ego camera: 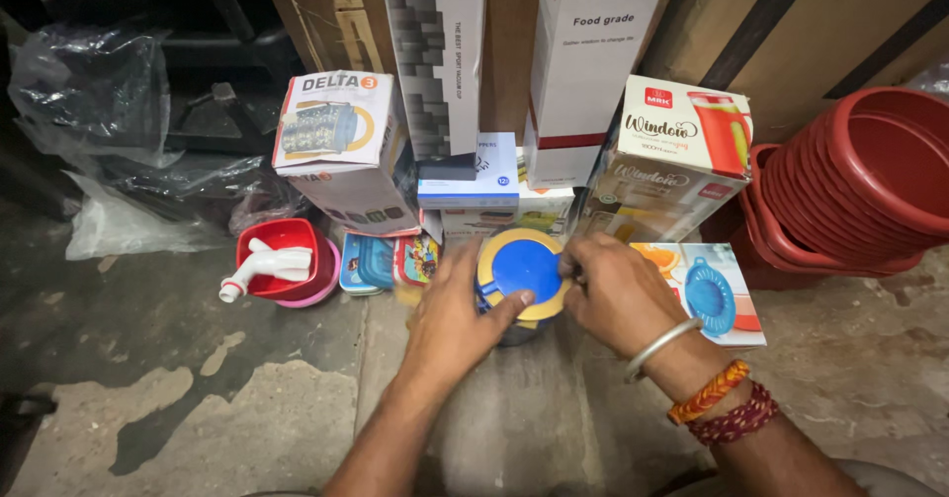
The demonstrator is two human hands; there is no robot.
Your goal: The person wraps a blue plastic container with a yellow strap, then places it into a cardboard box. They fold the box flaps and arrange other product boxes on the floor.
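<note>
A round container (522, 270) with a blue lid and a yellow rim stands on the concrete floor in front of me. My left hand (450, 314) cups its left side, thumb lying across the front of the lid. From the right, my right hand (615, 294) grips the rim with its fingers curled over the edge. A metal bangle and red and orange thread bands circle the right wrist (707, 393). The container's lower body is hidden behind both hands.
Several printed cardboard boxes (341, 146) stand stacked behind the container. A stack of red plastic tubs (860, 176) lies at the right. A red bowl with a white tap (277, 260) sits at the left, beside small lunch boxes (381, 260) and crumpled plastic bags (109, 102).
</note>
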